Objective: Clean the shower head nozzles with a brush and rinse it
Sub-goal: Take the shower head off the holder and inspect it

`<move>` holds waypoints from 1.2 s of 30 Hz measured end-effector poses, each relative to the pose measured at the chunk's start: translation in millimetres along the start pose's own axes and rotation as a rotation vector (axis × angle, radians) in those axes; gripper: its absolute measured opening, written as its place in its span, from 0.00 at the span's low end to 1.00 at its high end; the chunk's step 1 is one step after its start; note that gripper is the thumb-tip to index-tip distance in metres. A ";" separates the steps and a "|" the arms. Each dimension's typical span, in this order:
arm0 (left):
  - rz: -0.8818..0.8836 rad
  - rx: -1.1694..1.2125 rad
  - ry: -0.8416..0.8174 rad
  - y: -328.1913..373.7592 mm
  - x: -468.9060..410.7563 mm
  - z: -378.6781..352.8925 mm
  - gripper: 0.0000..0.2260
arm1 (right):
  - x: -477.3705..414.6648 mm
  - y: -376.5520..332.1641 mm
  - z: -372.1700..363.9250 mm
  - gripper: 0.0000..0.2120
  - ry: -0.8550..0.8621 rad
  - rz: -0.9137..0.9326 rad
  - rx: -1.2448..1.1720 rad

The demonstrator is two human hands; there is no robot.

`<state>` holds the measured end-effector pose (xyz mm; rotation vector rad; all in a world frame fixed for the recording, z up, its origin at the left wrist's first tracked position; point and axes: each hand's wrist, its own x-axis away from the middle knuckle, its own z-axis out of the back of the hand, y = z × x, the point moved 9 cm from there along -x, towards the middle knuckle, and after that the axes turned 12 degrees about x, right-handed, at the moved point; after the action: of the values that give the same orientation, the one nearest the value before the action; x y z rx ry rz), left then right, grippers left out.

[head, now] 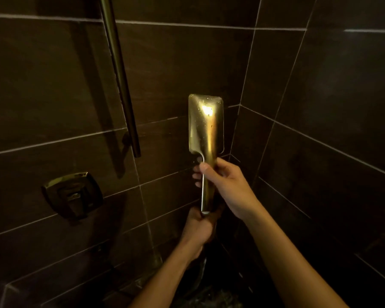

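A brass, rectangular hand shower head (pixel 206 123) stands upright in the middle, its wet back toward me, so the nozzles are hidden. My right hand (pixel 226 185) grips the upper part of its handle just below the head. My left hand (pixel 198 227) grips the bottom end of the handle, where the hose (pixel 200 274) drops away into the dark. No brush is in view.
Dark brown tiled walls meet in a corner right behind the shower head. A brass slide rail (pixel 120 81) runs down the left wall. Below it sits a square mixer valve (pixel 72 194) with a lever. The floor at the bottom looks wet.
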<state>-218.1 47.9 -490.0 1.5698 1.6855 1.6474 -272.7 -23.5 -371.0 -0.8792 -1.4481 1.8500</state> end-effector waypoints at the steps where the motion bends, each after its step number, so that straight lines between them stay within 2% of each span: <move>1: -0.043 -0.025 0.030 5.6 1.7 2.1 0.09 | 0.3 -5.2 5.2 0.12 0.096 0.040 0.224; 2: -0.099 -0.049 0.047 12.5 3.6 2.5 0.07 | 2.3 -11.0 9.4 0.13 0.191 0.072 0.397; 3: -0.161 -0.090 0.077 20.2 5.4 4.0 0.09 | 4.5 -16.1 12.9 0.13 0.264 0.089 0.488; 5: -0.241 -0.135 0.114 33.2 7.8 5.6 0.13 | 5.4 -19.5 15.5 0.10 0.292 0.073 0.491; 9: -0.120 -0.089 0.039 24.7 2.6 -1.2 0.12 | -3.2 -9.1 6.1 0.03 0.083 -0.004 0.318; 12: -0.031 -0.034 0.000 9.1 -2.0 3.9 0.16 | -3.9 -7.4 -3.7 0.10 -0.114 -0.013 0.195; 14: -0.001 -0.015 -0.002 2.7 -5.5 7.4 0.17 | -2.3 -4.9 -5.8 0.14 -0.166 -0.029 0.141; 18: -0.104 -0.019 0.079 7.2 -10.1 15.4 0.14 | -3.1 -8.5 11.9 0.15 0.098 0.030 0.266; 21: -0.109 -0.025 0.081 10.9 -11.5 13.1 0.12 | -6.6 -6.7 14.2 0.09 0.125 0.059 0.227; 23: -0.051 -0.027 0.042 9.6 -13.4 10.6 0.13 | -9.1 -2.9 12.7 0.08 0.090 0.075 0.154; 28: 0.073 0.051 -0.172 -0.2 -17.0 -0.1 0.14 | -9.6 5.8 3.3 0.15 -0.066 0.076 -0.075; 30: 0.106 0.056 -0.280 -3.3 -13.8 -6.3 0.17 | -9.7 8.5 2.7 0.16 -0.120 0.065 -0.167; 32: 0.112 0.036 -0.315 -6.7 -14.3 -8.1 0.21 | -9.6 9.7 2.3 0.16 -0.164 0.061 -0.232; 34: 0.094 0.032 -0.246 -3.1 -14.3 -7.6 0.16 | -9.5 10.2 1.7 0.15 -0.158 0.048 -0.243; 36: 0.038 0.003 -0.085 3.8 -14.3 -1.1 0.10 | -9.7 8.0 6.7 0.14 -0.047 0.049 -0.117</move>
<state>-212.2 34.6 -492.9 1.6589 1.6258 1.5739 -273.0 -36.7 -376.4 -0.9403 -1.5903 1.8485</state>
